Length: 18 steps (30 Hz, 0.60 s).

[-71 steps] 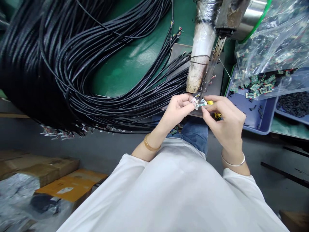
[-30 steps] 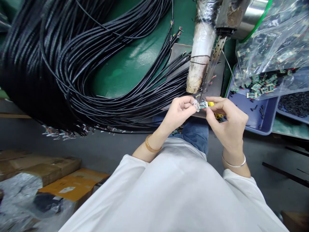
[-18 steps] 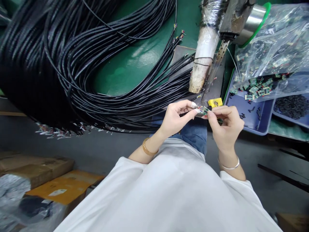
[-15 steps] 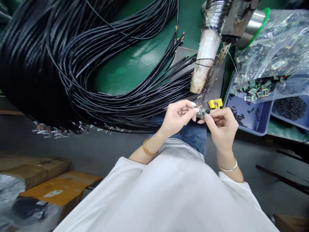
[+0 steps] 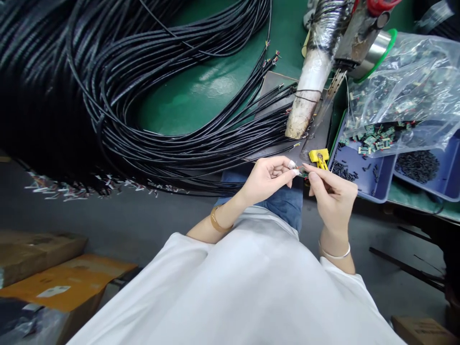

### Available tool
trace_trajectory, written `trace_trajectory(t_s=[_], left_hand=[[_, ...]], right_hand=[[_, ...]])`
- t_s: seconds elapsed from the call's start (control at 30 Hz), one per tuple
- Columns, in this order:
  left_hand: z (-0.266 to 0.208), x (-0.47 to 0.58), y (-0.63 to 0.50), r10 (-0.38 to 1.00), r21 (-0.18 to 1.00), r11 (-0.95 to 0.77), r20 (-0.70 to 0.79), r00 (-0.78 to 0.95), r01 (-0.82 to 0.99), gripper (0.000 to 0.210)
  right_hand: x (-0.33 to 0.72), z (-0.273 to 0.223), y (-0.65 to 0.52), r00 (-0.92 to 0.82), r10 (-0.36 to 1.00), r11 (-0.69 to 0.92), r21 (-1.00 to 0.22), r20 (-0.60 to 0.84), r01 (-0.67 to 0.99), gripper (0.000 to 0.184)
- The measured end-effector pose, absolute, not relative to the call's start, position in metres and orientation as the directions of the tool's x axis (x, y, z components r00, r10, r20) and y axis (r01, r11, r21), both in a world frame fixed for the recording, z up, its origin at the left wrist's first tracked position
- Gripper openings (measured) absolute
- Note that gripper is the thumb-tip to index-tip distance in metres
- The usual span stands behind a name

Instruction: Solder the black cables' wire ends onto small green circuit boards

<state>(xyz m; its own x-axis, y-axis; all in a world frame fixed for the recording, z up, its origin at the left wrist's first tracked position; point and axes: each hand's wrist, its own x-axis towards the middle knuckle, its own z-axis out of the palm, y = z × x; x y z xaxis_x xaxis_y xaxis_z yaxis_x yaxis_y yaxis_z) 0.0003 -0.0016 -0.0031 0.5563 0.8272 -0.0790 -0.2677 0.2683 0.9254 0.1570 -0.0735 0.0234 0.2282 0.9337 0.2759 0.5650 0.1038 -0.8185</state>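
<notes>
While left hand [image 5: 270, 178] and right hand [image 5: 333, 190] hold one board [image 5: 304, 174] between pinched fingertips: clip [image 5: 319, 157], yellow, just beyond; cables [image 5: 187, 146], black, massed leftward.

So the left hand [image 5: 269, 179] is pinching a little green circuit board [image 5: 304, 174] by one end, and the right hand's [image 5: 332, 191] fingertips are right at the other end, too tiny to tell if they're gripping. Going clockwise from the hands: grubby white tube [image 5: 305, 98] at 12, solder spool [image 5: 372, 56] around 1, yellow-handled tool [image 5: 319, 157] close by at 1-2, bag of boards [image 5: 409, 79] at 2, blue tray [image 5: 386, 179] at 3, big pile of black cables [image 5: 172, 143] at 9-10.
</notes>
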Motion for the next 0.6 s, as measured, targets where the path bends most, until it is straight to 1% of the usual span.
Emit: trace_trajectory(t_s=[0.1,0.17,0.3,0.4,0.5,0.6], left_hand=[[-0.003,-0.001,0.001,0.825,0.916,0.275,-0.068,0.561,-0.293,0.033],[-0.003,-0.001,0.002,0.832,0.914,0.270,-0.063,0.551,-0.302,0.034],[-0.005,0.001,0.002,0.839,0.919,0.265,-0.070,0.540,-0.292,0.031],[-0.007,0.003,0.000,0.833,0.921,0.267,-0.073,0.548,-0.284,0.025],[-0.008,0.004,0.000,0.829,0.927,0.254,-0.061,0.556,-0.276,0.020],[-0.007,0.003,0.000,0.815,0.933,0.248,-0.056,0.577,-0.260,0.017]], right_hand=[[0.158,0.021,-0.076,0.231,0.955,0.057,-0.878,0.187,0.475,0.022],[0.159,0.020,-0.077,0.220,0.958,0.058,-0.877,0.183,0.477,0.021],[0.159,0.019,-0.079,0.158,0.958,0.111,-0.815,0.241,0.569,0.019],[0.159,0.019,-0.076,0.223,0.910,0.143,-0.770,0.350,0.622,0.020],[0.158,0.019,-0.071,0.284,0.844,0.179,-0.739,0.455,0.650,0.017],[0.156,0.018,-0.067,0.229,0.868,0.201,-0.734,0.440,0.648,0.010]])
